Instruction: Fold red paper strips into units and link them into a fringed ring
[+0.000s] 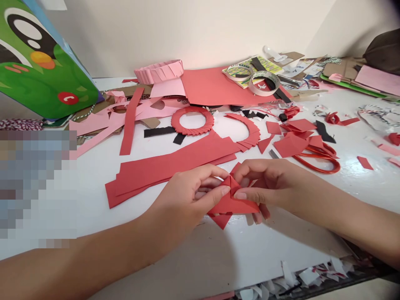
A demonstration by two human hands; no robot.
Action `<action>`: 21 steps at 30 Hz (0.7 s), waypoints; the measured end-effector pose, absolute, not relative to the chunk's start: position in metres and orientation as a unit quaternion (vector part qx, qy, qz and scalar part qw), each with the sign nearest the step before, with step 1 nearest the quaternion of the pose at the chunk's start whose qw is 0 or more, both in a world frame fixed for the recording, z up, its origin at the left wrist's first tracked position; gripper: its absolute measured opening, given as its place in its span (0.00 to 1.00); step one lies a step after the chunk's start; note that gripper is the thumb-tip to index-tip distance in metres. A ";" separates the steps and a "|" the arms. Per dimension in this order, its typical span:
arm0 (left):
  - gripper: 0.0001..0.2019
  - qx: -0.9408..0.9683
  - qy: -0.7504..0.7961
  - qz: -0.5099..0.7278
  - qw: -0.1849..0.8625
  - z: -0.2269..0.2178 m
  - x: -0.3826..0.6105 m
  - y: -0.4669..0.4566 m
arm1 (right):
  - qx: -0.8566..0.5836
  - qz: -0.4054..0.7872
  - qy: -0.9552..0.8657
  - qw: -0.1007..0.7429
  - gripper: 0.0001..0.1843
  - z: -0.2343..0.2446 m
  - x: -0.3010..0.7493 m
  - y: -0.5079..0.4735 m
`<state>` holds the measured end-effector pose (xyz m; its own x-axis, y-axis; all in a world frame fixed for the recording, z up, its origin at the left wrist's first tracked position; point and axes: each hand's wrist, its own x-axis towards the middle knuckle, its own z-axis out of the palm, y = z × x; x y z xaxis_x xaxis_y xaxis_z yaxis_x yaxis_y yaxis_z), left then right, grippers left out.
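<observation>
Left hand (187, 196): thumb and fingers pinched on the folded red paper (233, 203) just to its right, low over the surface (90, 175). Right hand (265, 183): clamped on the same piece from the opposite side. The paper's long edge runs hand to hand, equally near both.

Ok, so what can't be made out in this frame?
Head view only:
- folded red paper: its folds are partly covered by the fingers of the left hand and right hand pinching it.
- scissors: blades hidden under red paper scraps.
- pixelated patch at left: whatever lies there is blurred out.
- green printed item: cut off by the top and left edges.
- dark object, top right: cut off by the edge, unidentifiable.
</observation>
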<state>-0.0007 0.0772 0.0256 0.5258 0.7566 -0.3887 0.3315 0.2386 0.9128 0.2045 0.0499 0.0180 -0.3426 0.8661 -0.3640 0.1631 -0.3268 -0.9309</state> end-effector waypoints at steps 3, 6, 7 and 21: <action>0.04 0.598 0.458 0.160 0.638 0.026 0.000 0.078 | -0.506 0.641 -0.508 0.274 0.12 0.018 0.205 0.049; 0.05 0.609 0.460 0.152 0.628 0.029 0.001 0.079 | -0.505 0.643 -0.507 0.272 0.12 0.017 0.205 0.049; 0.05 0.610 0.465 0.146 0.625 0.030 0.002 0.079 | -0.503 0.644 -0.508 0.271 0.12 0.017 0.205 0.049; 0.09 0.613 0.482 0.105 0.617 0.032 0.001 0.081 | -0.516 0.627 -0.518 0.271 0.12 0.015 0.204 0.048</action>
